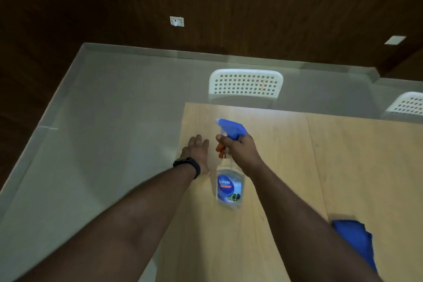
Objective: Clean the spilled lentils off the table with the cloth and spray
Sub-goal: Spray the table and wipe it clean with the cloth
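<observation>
The right hand (240, 149) is gripping the spray bottle (230, 186) by its neck; the left hand (197, 152) is lying flat on the table (286, 155) – fingers spread – beside it.

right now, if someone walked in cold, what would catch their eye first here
Most striking is the spray bottle with its bright blue trigger head, gripped by the right hand above the pale wooden table. Beside it the left hand lies flat and open near the table's left edge, a black band on its wrist. A blue cloth sits bunched at the lower right, and no lentils can be made out.
</observation>
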`<state>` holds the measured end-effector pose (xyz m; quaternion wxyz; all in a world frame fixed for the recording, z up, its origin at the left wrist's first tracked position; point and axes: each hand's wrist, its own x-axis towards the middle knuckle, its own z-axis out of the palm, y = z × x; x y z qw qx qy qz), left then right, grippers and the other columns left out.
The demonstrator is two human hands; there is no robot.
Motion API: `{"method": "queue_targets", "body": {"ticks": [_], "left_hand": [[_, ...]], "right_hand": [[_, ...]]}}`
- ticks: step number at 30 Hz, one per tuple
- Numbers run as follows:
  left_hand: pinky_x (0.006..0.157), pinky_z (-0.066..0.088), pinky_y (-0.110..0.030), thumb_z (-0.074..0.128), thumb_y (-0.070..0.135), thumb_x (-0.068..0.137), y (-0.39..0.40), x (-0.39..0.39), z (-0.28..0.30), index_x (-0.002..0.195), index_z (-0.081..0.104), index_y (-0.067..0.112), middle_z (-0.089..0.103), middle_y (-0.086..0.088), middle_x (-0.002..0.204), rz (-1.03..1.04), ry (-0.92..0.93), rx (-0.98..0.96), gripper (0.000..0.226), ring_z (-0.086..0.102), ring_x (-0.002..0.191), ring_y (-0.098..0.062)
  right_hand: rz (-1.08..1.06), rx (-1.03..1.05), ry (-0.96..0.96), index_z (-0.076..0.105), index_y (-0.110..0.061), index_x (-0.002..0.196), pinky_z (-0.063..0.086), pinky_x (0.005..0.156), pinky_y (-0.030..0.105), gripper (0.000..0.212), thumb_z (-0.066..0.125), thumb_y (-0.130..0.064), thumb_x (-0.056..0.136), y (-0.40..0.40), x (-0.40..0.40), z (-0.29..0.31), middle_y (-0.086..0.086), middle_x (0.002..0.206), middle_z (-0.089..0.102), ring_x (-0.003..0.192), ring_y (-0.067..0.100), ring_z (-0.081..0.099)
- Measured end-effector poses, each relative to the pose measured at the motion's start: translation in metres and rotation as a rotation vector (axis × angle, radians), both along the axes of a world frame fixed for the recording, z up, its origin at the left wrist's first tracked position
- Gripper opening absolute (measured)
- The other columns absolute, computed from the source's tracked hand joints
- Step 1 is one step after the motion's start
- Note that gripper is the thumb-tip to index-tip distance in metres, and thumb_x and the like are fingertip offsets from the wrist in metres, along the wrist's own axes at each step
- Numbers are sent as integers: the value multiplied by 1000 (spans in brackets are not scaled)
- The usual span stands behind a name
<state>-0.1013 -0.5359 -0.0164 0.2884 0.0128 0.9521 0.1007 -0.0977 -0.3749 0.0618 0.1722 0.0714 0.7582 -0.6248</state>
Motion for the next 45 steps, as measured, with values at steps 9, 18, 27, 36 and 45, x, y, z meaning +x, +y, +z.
{"method": "queue_targets", "body": {"ticks": [9,18,27,36,45], "left_hand": [[126,-4,-54,80,48,78,-12,-27,-33,160,-27,23,-40,-1,164,-38,-55,-56,137,-30,155,-27],[129,-7,-46,66,41,90,-23,-29,-31,159,-28,16,-38,0,165,-32,8,-1,119,-30,155,-21],[127,-11,-48,86,75,56,-30,-37,-44,158,-31,15,-38,-5,165,-97,-28,-3,166,-37,151,-25],[126,-12,-48,86,73,60,-31,-38,-43,159,-26,10,-32,-11,167,-108,-52,-10,163,-34,152,-27],[128,1,-47,94,50,65,8,-41,-26,154,-32,1,-39,-19,162,-41,-89,-113,162,-27,155,-37]], "right_hand": [[-8,61,-309,66,-2,111,62,83,45,35,76,-31,94,-37,-60,-42,19,91,70,77,27,70],[83,10,-551,63,-2,106,57,71,36,20,71,-4,87,-44,-80,-39,13,86,63,72,20,64],[81,455,-215,59,-7,81,47,57,32,6,60,-12,78,-93,-115,-34,8,76,59,67,23,60],[183,614,-114,50,-10,75,38,55,27,13,59,-14,84,-116,-136,-34,4,76,54,69,21,53],[4,592,-163,71,-4,81,64,66,34,32,53,-27,67,-61,-134,-27,10,75,74,65,24,73]]}}
